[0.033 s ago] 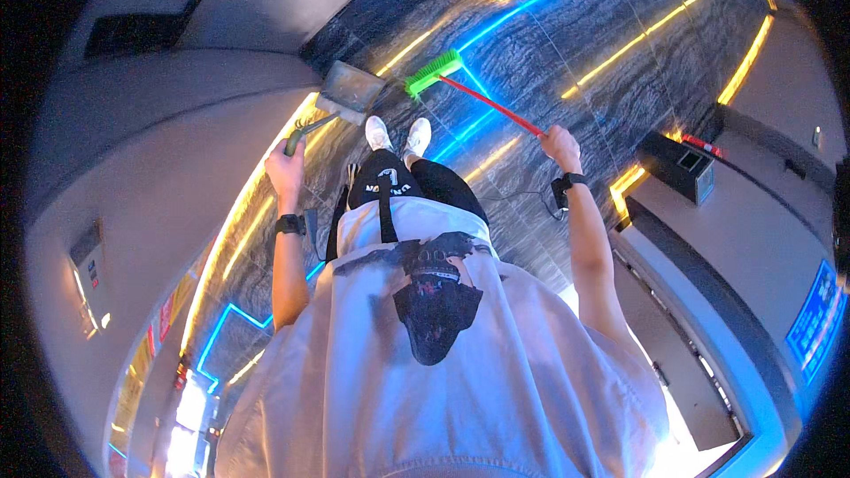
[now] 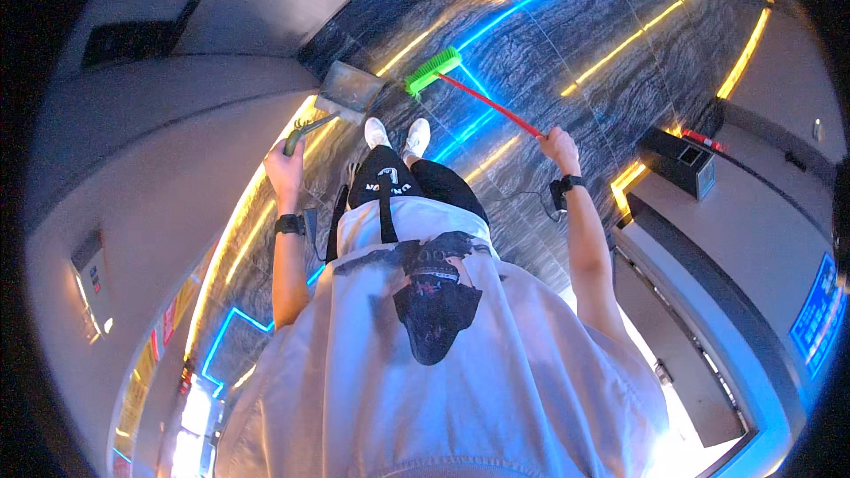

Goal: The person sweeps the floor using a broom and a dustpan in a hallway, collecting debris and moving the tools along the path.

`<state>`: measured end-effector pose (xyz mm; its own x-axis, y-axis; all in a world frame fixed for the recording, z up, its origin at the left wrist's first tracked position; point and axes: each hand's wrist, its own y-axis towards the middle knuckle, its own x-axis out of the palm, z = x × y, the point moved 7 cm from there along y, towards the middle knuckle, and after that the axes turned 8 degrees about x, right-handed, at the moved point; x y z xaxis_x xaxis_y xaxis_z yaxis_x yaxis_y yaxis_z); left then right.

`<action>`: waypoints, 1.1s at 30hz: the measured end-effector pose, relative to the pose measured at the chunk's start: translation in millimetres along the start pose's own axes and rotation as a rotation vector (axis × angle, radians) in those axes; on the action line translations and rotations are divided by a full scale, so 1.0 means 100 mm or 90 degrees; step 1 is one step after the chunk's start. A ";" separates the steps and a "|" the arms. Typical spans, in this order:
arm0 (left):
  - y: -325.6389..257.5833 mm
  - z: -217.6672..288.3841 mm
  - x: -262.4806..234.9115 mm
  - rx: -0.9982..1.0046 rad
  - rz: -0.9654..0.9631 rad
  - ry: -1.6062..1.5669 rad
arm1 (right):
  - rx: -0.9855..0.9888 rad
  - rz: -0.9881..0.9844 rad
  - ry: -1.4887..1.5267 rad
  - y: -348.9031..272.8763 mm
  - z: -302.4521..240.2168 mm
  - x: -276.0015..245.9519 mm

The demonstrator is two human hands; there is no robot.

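Left hand (image 2: 283, 166) curled tight round the handle of a grey dustpan (image 2: 351, 84), right hand (image 2: 560, 149) closed on a red-handled broom (image 2: 490, 104). Dustpan sits beyond the white shoes (image 2: 417, 136), off to their left; broom's green bristled head (image 2: 433, 71) just right of it, apart, against dark veined floor (image 2: 518, 62).

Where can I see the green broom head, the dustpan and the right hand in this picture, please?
Green broom head (image 2: 433, 71): head view, near the middle of its length.
Dustpan (image 2: 351, 88): head view, on its grey pan.
Right hand (image 2: 560, 149): head view, on the middle of the hand.
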<state>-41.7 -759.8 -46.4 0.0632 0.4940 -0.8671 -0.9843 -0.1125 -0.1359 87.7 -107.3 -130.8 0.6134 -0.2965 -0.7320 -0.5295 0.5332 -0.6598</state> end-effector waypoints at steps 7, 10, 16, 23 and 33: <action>0.38 0.52 0.14 0.068 0.031 -0.025 | 0.131 -0.082 0.409 0.24 0.24 0.53; 0.70 0.87 0.36 0.082 -0.017 -0.049 | 0.202 0.043 0.432 0.73 0.37 0.57; 1.28 1.27 0.57 0.144 -0.077 -0.079 | 0.235 0.020 0.508 1.46 -0.40 -0.14; 1.91 1.60 0.85 0.211 -0.183 -0.005 | 0.147 -0.035 0.355 2.25 -1.00 -0.10; 2.48 1.87 1.20 0.301 -0.237 -0.053 | -0.287 0.118 -0.297 0.51 -1.32 1.10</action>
<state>-308.7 -567.0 -94.5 0.4224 0.4944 -0.7597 -0.8665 0.4661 -0.1785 50.1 -217.3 -267.5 0.6243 0.1947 -0.7566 -0.7809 0.1295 -0.6110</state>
